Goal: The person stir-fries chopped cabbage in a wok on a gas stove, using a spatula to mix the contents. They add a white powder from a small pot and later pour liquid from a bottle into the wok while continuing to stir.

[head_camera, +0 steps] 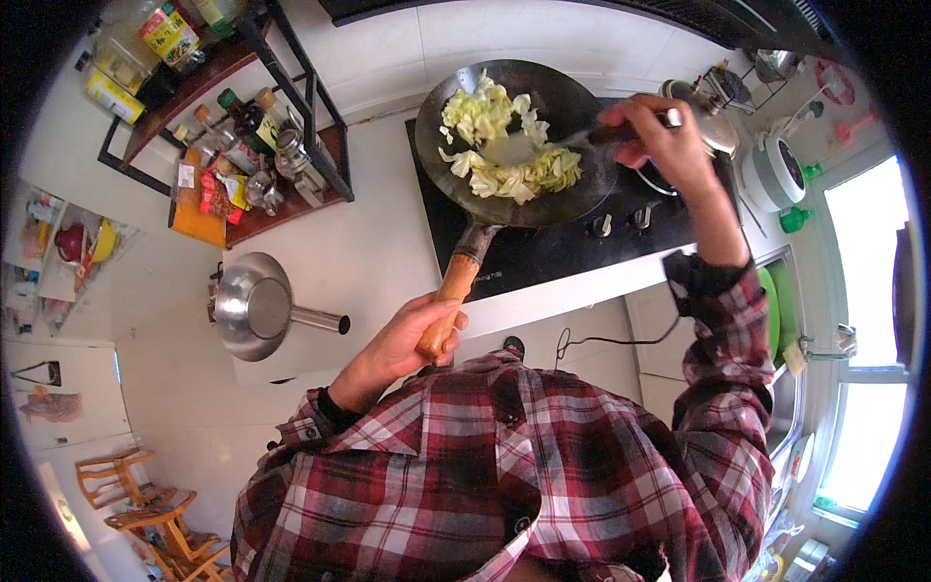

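A dark wok (436, 156) with pieces of cabbage (527, 178) in it sits over the left part of the black cooktop (524, 254). My left hand (402, 340) is closed around the wok's wooden handle (457, 280), which points towards my body. My right hand (654, 134) grips the dark handle of a cooking utensil (614, 133) above the wok's right rim. The utensil's blurred metal end lies among the cabbage, so its exact kind is hard to tell. Two control knobs (602, 225) show beside the wok.
A metal pan (265, 305) with a tubular handle stands on the counter at left. Behind it is a rack (247, 233) holding bottles, jars and packets. A lidded pot (709, 124) stands at the cooktop's far right, near a white appliance (774, 174). A black cord (618, 340) hangs below the counter.
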{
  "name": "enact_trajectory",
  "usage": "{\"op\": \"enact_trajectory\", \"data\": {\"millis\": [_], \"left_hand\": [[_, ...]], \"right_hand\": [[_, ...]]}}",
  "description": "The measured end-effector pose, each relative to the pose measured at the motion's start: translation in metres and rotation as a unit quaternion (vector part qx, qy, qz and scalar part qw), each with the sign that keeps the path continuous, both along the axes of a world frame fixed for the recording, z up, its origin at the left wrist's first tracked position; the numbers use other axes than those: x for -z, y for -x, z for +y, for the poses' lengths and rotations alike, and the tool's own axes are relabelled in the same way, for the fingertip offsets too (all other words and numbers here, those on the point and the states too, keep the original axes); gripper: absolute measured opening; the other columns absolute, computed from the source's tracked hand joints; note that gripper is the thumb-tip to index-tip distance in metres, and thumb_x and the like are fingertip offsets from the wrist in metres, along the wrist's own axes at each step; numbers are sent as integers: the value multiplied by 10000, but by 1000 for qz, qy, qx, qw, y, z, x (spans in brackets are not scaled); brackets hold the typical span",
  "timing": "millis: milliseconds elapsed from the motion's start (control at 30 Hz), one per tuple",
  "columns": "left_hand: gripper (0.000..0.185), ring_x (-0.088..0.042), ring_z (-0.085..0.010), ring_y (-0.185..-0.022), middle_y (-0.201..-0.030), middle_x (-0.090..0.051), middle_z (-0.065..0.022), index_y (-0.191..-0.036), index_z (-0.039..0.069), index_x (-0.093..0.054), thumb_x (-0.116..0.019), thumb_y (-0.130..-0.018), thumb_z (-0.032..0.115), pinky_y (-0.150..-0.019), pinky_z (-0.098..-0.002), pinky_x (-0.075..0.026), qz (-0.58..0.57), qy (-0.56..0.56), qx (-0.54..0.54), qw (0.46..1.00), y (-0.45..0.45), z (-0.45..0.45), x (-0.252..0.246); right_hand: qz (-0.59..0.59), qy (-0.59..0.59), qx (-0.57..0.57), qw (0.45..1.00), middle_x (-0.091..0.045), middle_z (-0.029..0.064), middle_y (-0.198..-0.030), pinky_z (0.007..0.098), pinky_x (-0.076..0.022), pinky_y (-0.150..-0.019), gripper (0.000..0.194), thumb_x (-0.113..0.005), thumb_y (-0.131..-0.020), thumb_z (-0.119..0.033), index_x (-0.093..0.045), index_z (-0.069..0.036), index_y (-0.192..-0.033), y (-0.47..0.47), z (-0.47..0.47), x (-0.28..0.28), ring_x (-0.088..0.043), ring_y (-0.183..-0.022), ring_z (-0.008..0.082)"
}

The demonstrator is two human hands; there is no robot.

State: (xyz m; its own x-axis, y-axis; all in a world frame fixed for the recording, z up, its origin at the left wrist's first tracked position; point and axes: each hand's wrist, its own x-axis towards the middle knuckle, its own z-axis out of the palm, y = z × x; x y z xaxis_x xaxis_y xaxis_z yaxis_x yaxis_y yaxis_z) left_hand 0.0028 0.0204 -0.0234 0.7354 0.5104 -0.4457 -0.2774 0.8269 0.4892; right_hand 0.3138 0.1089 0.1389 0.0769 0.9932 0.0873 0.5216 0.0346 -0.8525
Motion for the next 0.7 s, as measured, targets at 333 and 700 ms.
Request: {"op": "enact_trajectory", "data": {"millis": [333, 700], "left_hand": [[254, -509, -137, -590, -835, -527, -55, -1101, 83, -419, -502, -903, 218, -433, -269, -411, 0, 2, -5, 1000, 0, -1, 2], [261, -506, -138, -600, -842, -524, -62, -1093, 60, -415, -501, -904, 219, -440, -275, -419, -16, -11, -6, 1000, 0, 0, 3]], "right_hand": [[45, -56, 5, 997, -665, 106, -867, 221, -498, -471, 289, -441, -911, -206, -622, 19, -897, -19, 23, 21, -609, -526, 131], [-158, 61, 9, 986, -650, 91, -828, 188, -459, -455, 236, -502, -905, -158, -630, 40, -888, 26, -37, 2, -579, -543, 82]]}}
